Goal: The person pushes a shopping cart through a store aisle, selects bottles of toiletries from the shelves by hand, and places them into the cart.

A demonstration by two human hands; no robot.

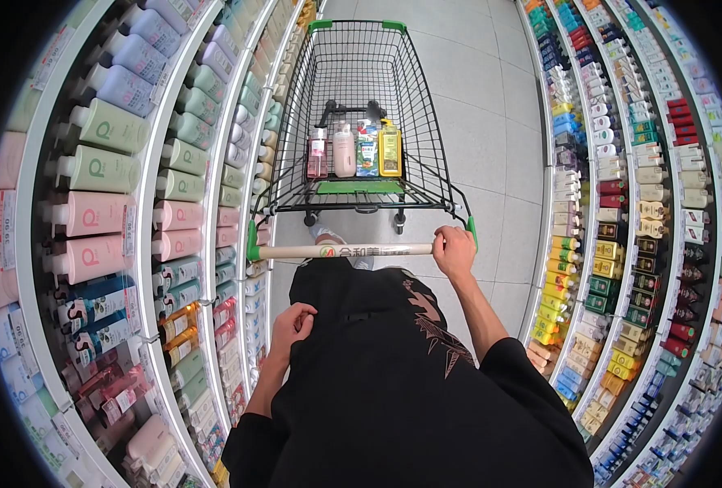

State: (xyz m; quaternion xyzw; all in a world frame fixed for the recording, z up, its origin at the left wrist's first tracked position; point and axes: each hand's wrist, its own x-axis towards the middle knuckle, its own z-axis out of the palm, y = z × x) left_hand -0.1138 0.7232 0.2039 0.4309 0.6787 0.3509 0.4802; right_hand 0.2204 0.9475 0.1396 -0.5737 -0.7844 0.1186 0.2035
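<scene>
- Black loose cloth garment (393, 390) lies nearest the camera, covering the person's body and arms to about the elbows.
- Tall white-edged metal shelving on the left (216, 163) and matching shelving on the right (587, 187) flank the grey tiled floor (479, 122): two sides, too many bottles to count.
- One black wire shopping cart with green plastic corners (415, 122) stands in the aisle, just ahead of the person.
- One pale beige cart handle with printed lettering (345, 251) spans its near end, between two green end pieces.
- Right hand (454, 248) wraps the handle near its right end, fingers closed round the bar. Left hand (293, 327) is off the bar, near the garment, fingers loosely curled; I cannot tell whether it holds anything.
- One off-centre grip likely tends to swing the cart; gentle, level pressure, or both hands spread evenly on the bar, should steer straighter and keep the load upright.
- Four containers stand in a row at the cart's near end: one pale pink plastic pump bottle (344, 154), one yellow squarish bottle (390, 153), one blue-and-white printed pack (367, 150), one slim clear-pink bottle (318, 154).
</scene>
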